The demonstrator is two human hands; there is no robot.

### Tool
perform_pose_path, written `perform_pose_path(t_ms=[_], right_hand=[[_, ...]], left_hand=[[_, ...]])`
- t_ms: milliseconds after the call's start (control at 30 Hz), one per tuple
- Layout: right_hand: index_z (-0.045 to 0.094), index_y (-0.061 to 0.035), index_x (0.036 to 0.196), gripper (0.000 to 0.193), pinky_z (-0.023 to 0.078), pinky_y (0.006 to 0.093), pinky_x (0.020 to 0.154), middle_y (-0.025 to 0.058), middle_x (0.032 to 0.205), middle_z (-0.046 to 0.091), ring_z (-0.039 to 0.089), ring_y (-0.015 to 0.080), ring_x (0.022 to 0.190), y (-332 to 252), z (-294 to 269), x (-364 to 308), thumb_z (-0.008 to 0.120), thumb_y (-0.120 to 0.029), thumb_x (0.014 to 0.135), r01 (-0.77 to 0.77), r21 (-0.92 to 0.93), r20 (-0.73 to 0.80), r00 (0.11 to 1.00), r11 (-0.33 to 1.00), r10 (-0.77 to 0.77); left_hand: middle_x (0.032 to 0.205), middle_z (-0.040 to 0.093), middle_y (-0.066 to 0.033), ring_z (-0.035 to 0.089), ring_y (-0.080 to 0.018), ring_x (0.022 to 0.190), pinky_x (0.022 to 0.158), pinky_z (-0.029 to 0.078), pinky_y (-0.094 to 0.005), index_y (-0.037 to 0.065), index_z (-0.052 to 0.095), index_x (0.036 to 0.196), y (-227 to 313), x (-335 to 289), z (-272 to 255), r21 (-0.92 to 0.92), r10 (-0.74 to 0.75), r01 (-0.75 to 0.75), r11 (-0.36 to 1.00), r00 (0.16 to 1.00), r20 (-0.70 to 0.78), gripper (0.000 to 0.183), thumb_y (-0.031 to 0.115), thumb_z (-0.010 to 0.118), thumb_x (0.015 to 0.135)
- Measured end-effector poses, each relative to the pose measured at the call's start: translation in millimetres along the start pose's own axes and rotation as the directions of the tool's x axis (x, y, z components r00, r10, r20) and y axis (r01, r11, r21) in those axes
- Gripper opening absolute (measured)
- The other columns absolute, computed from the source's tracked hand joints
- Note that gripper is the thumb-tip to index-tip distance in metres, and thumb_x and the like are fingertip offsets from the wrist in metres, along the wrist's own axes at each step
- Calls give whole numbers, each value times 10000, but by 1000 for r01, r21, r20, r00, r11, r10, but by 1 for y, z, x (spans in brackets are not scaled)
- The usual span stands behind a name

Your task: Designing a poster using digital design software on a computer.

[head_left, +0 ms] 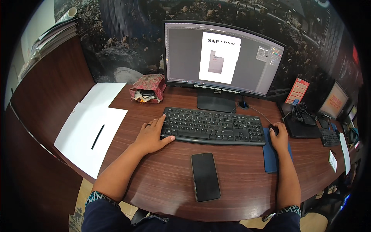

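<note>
Keyboard (213,126): black, full-size, lying on the wooden desk (162,181) just in front of the monitor stand, long axis running left to right along the desk's far-middle band. I log its left end as the contact point: the left hand (150,135) rests there, palm on the desk, fingers spread and relaxed over the leftmost keys, thumb against the near edge. Nothing is grasped.

Mouse (273,128): dark, just off the keyboard's right end, on a blue pad (270,158) toward the desk's right side. The right hand (279,136) covers it, fingers curled down over its back in a light grasp. I judge each hand nearer its own device; neither needs to cross.

Phone (205,176): black slab, screen dark, near the desk's front edge, between the two forearms, long axis pointing away from me. Untouched.

Monitor (222,58): curved, at the back edge, showing a white page on grey.

White paper sheets (87,127) with a black pen (97,136): left edge, well apart from the left hand.

Red patterned pouch (147,88): back left, beside the monitor.
</note>
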State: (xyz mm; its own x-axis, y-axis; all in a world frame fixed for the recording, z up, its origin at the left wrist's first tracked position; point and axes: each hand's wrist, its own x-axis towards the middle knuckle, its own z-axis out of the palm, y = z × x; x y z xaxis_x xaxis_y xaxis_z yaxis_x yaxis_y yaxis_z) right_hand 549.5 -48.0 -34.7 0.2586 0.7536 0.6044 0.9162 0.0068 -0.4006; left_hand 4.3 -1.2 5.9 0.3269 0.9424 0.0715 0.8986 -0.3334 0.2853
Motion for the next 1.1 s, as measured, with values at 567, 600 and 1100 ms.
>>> perform_pose_path(t_ms=[567,600,1100], right_hand=[[672,-64,1095,270,482,452,1008,137,1254,649,612,373,1179,0,-2,1,691,-135,836,-90,-24,52,994,996,91],[672,-64,1095,270,482,452,1008,137,1254,649,612,373,1179,0,-2,1,691,-135,836,-90,-24,52,994,996,91],[687,-53,1086,269,491,451,1002,152,1241,653,617,385,1180,-5,-2,0,692,-117,825,-33,4,-9,999,999,33]], left_hand=[[1595,362,-314,300,-416,1530,1244,193,-573,6,241,1608,3,1,4,-9,-21,21,1000,1000,6,967,625,589,952],[1595,363,-314,302,-416,1529,1244,194,-573,7,241,1609,3,1,4,-7,-20,20,1000,1000,4,968,628,587,952],[1593,365,-314,307,-418,1526,1243,197,-571,9,238,1610,2,1,5,7,-20,20,1000,1000,6,966,637,571,956]])
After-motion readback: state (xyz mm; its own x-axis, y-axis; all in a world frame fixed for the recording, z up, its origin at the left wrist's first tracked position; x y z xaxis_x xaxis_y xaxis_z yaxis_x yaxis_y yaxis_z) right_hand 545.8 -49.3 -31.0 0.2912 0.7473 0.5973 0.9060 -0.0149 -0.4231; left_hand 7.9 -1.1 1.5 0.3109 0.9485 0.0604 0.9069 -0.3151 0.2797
